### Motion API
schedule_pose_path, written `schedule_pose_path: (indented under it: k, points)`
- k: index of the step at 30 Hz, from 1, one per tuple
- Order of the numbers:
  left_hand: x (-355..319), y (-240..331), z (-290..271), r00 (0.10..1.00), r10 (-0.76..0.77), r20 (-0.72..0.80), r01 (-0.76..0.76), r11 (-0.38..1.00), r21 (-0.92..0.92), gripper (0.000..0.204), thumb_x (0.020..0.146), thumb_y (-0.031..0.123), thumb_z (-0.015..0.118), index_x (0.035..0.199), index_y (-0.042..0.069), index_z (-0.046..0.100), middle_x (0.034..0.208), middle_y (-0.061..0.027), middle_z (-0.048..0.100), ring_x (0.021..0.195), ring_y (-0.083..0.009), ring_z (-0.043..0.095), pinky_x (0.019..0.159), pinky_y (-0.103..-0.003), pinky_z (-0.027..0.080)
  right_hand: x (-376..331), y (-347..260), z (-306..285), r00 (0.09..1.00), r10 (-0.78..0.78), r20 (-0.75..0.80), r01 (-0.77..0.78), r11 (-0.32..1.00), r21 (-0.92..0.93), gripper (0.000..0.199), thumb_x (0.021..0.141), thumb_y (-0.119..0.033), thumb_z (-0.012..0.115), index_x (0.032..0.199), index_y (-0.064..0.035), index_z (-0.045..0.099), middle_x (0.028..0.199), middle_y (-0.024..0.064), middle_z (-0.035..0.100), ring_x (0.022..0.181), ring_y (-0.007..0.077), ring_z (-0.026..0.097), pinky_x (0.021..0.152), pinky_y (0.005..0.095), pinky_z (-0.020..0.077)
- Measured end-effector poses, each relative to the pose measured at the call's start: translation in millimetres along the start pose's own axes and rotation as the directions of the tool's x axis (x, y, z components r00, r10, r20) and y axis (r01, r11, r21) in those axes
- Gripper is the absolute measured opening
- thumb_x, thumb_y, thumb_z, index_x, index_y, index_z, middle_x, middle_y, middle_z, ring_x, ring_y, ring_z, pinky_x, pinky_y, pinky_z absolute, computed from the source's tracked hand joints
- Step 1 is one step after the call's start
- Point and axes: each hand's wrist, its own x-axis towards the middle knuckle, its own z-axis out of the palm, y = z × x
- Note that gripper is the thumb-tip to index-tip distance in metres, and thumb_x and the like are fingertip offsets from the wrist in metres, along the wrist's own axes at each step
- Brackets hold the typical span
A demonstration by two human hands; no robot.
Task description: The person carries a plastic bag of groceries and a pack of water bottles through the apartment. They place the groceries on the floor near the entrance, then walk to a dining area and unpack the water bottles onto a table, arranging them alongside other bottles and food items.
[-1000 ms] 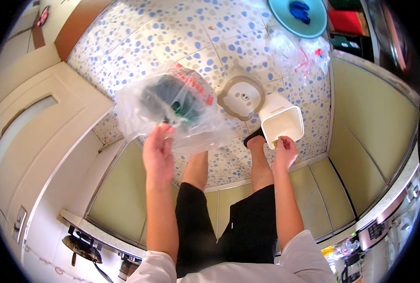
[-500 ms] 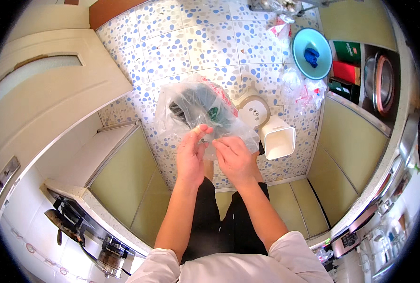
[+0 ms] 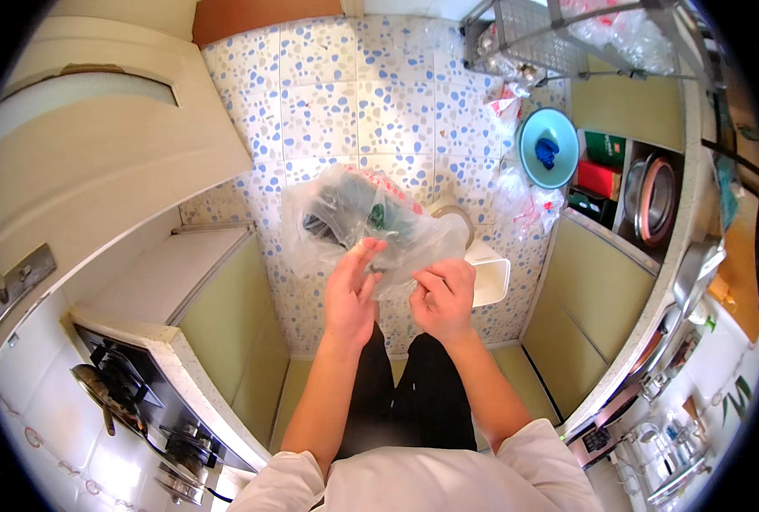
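A clear plastic bag [image 3: 435,243] hangs in front of my legs, with dark contents and something green [image 3: 378,217] showing through it; red print marks its far side. My left hand [image 3: 350,299] pinches the bag's near edge, fingertips closed on the film. To the right, my right hand [image 3: 445,300] grips another part of that edge between thumb and fingers. The film stretches between the two hands. What exactly lies inside is blurred by the plastic. Just beyond my right hand, a white bin [image 3: 492,277] is partly hidden by the hand and the bag.
A round lid [image 3: 458,220] lies behind the bag, partly covered. On the tiled floor [image 3: 320,111] stand a turquoise basin [image 3: 526,162] with a blue cloth [image 3: 547,154] and crumpled plastic bags [image 3: 529,205]. Cabinets flank both sides; a door [image 3: 115,162] is at left, a rack [image 3: 537,43] far right.
My hands have moved apart, the right one shifting rightward with the bag's edge. The bag now covers more of the lid and bin. My view has shifted too, showing more of the rack.
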Motion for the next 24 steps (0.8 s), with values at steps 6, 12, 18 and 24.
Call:
schedule_pose_path:
  k: [6, 12, 18, 24]
  points:
    - [-38, 62, 7, 0.999, 0.018, -0.034, -0.018, 1.000, -0.002, 0.031, 0.106, 0.028, 0.055, 0.124, 0.006, 0.065, 0.122, -0.0058, 0.068, 0.055, -0.0059, 0.034, 0.098, -0.034, 0.038, 24, -46, -21, 0.995, 0.099, -0.028, -0.097, 0.993, 0.074, 0.022, 0.071, -0.001, 0.079, 0.088, -0.0084, 0.066, 0.088, 0.0077, 0.063, 0.084, 0.0322, 0.061, 0.078, 0.0414, 0.0478]
    - [-72, 131, 39, 0.994, 0.106, 0.013, -0.106, 0.994, 0.034, 0.029, 0.105, 0.028, 0.057, 0.122, 0.005, 0.065, 0.115, -0.0036, 0.068, 0.054, -0.0068, 0.032, 0.094, -0.030, 0.038, 83, -105, -50, 0.990, 0.104, 0.100, -0.107, 0.994, 0.025, 0.062, 0.067, -0.033, 0.091, 0.122, -0.0151, 0.069, 0.125, 0.0070, 0.060, 0.117, 0.0306, 0.053, 0.099, 0.0480, 0.0396]
    - [-77, 198, 61, 0.978, 0.208, 0.006, -0.208, 0.978, -0.005, 0.029, 0.104, 0.025, 0.058, 0.121, 0.003, 0.064, 0.116, -0.0035, 0.066, 0.076, -0.0075, 0.050, 0.083, -0.027, 0.040, 143, -141, -67, 0.964, 0.122, 0.236, -0.100, 0.990, -0.103, 0.084, 0.066, -0.047, 0.091, 0.142, -0.0232, 0.061, 0.138, 0.0067, 0.053, 0.132, 0.0321, 0.044, 0.107, 0.0501, 0.0322]
    - [-73, 268, 94, 0.936, 0.351, -0.015, -0.351, 0.935, -0.040, 0.023, 0.103, 0.022, 0.058, 0.116, 0.004, 0.064, 0.113, -0.0031, 0.065, 0.100, -0.0135, 0.056, 0.084, -0.026, 0.041, 218, -133, -70, 0.982, 0.035, 0.187, -0.020, 0.996, -0.084, 0.056, 0.073, -0.022, 0.083, 0.127, -0.0216, 0.069, 0.135, 0.0073, 0.053, 0.131, 0.0323, 0.043, 0.108, 0.0495, 0.0322]
